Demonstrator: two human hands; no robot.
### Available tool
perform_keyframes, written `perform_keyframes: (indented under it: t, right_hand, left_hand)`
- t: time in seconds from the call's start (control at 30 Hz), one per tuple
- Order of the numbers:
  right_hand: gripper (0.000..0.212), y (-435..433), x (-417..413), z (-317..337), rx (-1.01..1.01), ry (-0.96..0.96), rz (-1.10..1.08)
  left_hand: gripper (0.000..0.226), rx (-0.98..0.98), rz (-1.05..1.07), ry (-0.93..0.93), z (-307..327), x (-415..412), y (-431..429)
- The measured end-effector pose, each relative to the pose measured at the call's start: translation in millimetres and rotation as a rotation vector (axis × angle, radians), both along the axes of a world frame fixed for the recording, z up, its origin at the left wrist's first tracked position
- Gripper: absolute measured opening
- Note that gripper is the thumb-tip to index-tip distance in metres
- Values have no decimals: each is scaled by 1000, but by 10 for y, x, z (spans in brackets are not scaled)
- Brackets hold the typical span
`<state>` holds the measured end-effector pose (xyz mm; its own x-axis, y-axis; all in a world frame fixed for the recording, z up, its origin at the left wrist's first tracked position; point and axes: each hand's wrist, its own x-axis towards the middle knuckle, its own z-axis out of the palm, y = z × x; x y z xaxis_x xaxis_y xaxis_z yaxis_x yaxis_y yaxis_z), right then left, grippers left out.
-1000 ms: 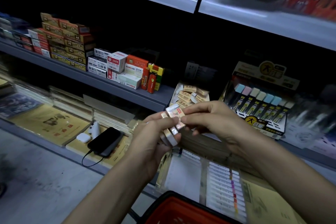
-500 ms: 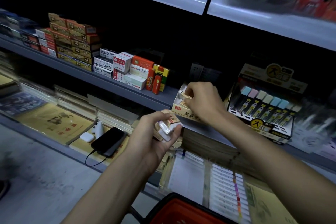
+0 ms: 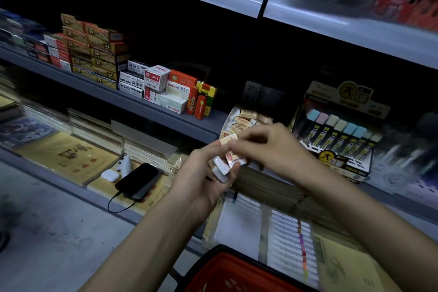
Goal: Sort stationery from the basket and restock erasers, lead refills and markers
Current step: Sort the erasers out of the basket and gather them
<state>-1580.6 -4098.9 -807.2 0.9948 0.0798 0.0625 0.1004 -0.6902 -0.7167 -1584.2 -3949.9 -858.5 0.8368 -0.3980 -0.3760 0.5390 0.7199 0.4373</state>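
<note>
Several erasers (image 3: 221, 167) bunched in the curled left hand (image 3: 203, 178), just below the eraser box (image 3: 239, 123) on the shelf (image 3: 166, 114), red basket (image 3: 225, 275) lower down. Right hand (image 3: 275, 149) pinching the topmost one. Best to lift it straight clear, keep the left grip snug, then lay it flat in a free gap of the box

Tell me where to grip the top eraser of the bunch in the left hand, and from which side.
Pinch the top eraser by its right end, coming from the right and slightly above. That end juts free past the thumb of the left hand, whose palm and fingers wrap the other erasers below and to the left. The right hand is placed there.
</note>
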Motion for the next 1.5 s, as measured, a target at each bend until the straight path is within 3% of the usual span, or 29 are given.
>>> perform_keyframes:
  t: [0.17, 0.27, 0.4, 0.53, 0.77, 0.83, 0.9, 1.03, 1.1, 1.23, 1.37, 1.5]
  right_hand:
    - [17, -44, -56, -62, 248, 53, -133]
    - [16, -97, 164, -40, 272, -53, -272]
    - [10, -173, 625, -36, -112, -341, -370]
    - [17, -155, 931, -105, -466, -471, -317]
    - [34, -293, 917, -134, -819, -333, -68]
    - [35, -311, 803, -113, -748, -377, -81]
    - [28, -290, 600, -78, -508, -425, -162]
    - [13, -117, 57, -36, -46, -158, -99]
    - [17, -83, -124, -93, -27, -87, -57]
    - [20, -158, -254, -222, -47, -169, -177]
    - [20, -182, -292, -280, -102, -167, -159]
    - [14, -164, -273, -211, -25, -66, -151]
  left_hand:
    - [24, -1, -18, -45, 5, -37, -11]
    - [30, -6, 45, 4, -20, -31, 26]
    - [30, 33, 73, -10, -11, -7, 90]
    - [27, 43, 80, 7, 40, 31, 143]
    - [31, -30, 127, 6, 72, 83, 138]
    - [31, -51, 136, 18, 60, 92, 108]
    - [33, -62, 136, 17, 37, 88, 62]
    - [34, -64, 77, -29, 6, 29, -46]
    - [33, -48, 53, -63, -15, 6, -95]
    - [33, 21, -15, -140, -59, -67, -203]
    - [31, 106, -1, -170, -158, -83, -262]
    - [30, 155, -23, -167, -202, -57, -241]
